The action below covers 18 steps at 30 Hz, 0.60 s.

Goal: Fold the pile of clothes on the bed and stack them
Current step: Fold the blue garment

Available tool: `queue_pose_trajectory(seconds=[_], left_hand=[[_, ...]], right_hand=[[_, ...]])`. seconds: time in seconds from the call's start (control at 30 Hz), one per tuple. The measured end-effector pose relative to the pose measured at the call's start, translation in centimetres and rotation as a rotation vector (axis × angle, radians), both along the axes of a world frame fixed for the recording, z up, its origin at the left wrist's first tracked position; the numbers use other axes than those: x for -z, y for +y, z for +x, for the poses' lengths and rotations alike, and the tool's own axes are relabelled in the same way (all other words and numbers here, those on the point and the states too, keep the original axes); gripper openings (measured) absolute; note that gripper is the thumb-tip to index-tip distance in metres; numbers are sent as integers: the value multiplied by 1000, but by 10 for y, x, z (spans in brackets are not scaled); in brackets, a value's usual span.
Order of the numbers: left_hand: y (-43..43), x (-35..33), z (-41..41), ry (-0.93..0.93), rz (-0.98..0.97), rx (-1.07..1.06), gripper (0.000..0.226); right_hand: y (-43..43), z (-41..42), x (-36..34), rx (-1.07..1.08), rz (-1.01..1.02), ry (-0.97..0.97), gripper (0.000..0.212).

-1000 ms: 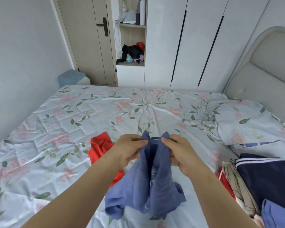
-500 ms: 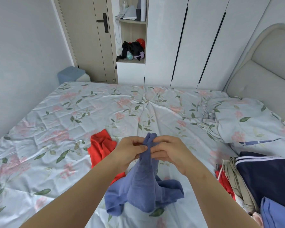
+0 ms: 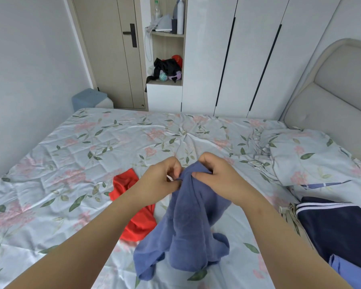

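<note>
A crumpled blue garment (image 3: 188,230) hangs in front of me over the bed (image 3: 75,163), its lower end bunched on the floral sheet. My left hand (image 3: 161,180) pinches its top edge by a small white tag. My right hand (image 3: 215,174) grips the same top edge just to the right. A red garment (image 3: 131,205) lies flat on the sheet under my left forearm. At the right edge sits the pile of clothes: a navy piece with white stripes (image 3: 338,224), a beige piece (image 3: 290,213) and another blue piece (image 3: 350,270).
A floral pillow (image 3: 308,157) lies at the right by the padded headboard (image 3: 340,90). Beyond the bed stand white wardrobe doors (image 3: 238,55), an open shelf with clothes (image 3: 167,67) and a door (image 3: 111,51). A blue box (image 3: 88,99) sits on the floor at the far left corner.
My hands came together at the garment's top, then shifted slightly; the left now pinches by the white tag. The hanging cloth has swung and bunched differently.
</note>
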<state>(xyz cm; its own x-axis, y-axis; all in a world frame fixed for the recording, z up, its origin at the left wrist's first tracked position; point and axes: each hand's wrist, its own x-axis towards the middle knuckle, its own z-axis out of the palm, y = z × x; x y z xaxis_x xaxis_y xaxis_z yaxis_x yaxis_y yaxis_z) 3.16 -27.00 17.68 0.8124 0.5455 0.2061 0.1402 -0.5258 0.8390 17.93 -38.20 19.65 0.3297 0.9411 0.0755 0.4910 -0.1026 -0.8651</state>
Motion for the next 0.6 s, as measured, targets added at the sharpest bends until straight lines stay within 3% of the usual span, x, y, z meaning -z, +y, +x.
queue_pose_trajectory(seconds=[0.1,0.17,0.2,0.33,0.4,0.47,0.53,0.6], left_hand=[[0,0,-1,-5,541,31,27],[-1,0,-1,9,683,7,24],[-1,1,0,7,639,-14,24],[-8,-4,3,45,54,-71,36],[-12,2,10,83,121,-55,40],[-15,5,15,79,222,-145,26],[-14,6,16,47,247,-209,12],[-12,7,12,34,223,-144,13]], right_hand=[[4,-3,-10,40,67,-55,23],[6,-2,-17,73,81,-107,21],[7,-1,-20,94,76,-146,22],[12,-1,-26,160,5,-270,21],[13,-4,-26,164,-18,-272,21],[14,-6,-26,164,20,-233,22],[12,-6,-28,177,81,-142,18],[8,-2,-30,208,140,-42,20]])
